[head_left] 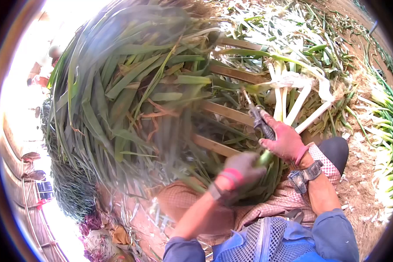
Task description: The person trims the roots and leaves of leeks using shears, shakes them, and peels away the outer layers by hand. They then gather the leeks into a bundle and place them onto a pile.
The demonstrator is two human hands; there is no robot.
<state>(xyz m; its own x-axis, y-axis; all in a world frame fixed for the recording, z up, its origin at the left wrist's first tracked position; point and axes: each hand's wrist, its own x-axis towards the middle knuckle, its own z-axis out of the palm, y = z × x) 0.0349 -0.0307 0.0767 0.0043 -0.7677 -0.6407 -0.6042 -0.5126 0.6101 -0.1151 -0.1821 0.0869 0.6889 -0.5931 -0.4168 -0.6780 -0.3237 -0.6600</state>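
Observation:
My right hand, in a pink-red glove, is closed around the dark handle of a knife. Its narrow blade points up and left. Lower and to the left, my left hand, in a greyish glove with a pink cuff, is smeared by motion. It appears closed on the green part of a long green onion, whose white shank runs up to the right behind my right hand. More white shanks lie just beyond the knife, with pale peeled skin across them.
A large heap of green onion leaves fills the left and middle. Wooden slats stick out from it. Trimmings cover the ground at the back. A row of green onions lies at right, and a dark green bundle at lower left.

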